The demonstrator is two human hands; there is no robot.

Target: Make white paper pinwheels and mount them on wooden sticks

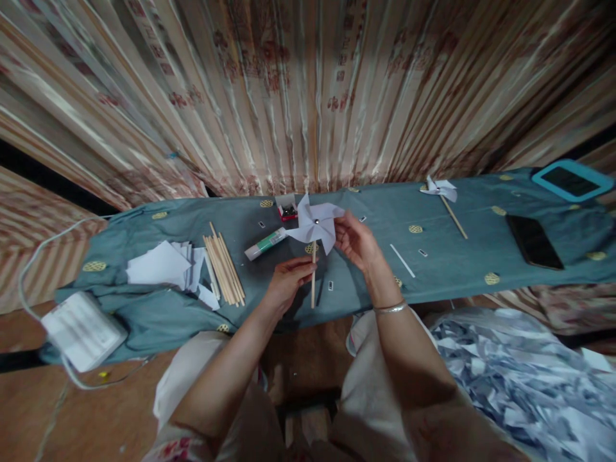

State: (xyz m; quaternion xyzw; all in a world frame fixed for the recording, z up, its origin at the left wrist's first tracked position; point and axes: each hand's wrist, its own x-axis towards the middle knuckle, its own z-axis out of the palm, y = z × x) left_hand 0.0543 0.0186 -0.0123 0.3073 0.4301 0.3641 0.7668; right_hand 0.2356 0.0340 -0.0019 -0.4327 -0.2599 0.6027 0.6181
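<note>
A white paper pinwheel (316, 224) with a round pin at its centre is held upright over the cloth-covered table. My left hand (292, 277) pinches its wooden stick (313, 296) between thumb and fingers. Close against the right-hand blades is my right hand (355, 239), its fingers bent at the paper edge; whether it grips or only touches the blade is hard to see. Behind the pinwheel sits a small red box (287, 210) of dark pins. A glue stick (265, 244) with a green label lies left of the blades.
Wooden sticks (224, 269) and stacked white paper pieces (161, 264) lie left. Nearer stands a white power strip (84, 330) with its cable. Rightward are another pinwheel (441, 189), a paper strip (402, 260), a black phone (534, 242) and a blue-framed tablet (572, 179). A bag of paper pieces (524, 378) sits below.
</note>
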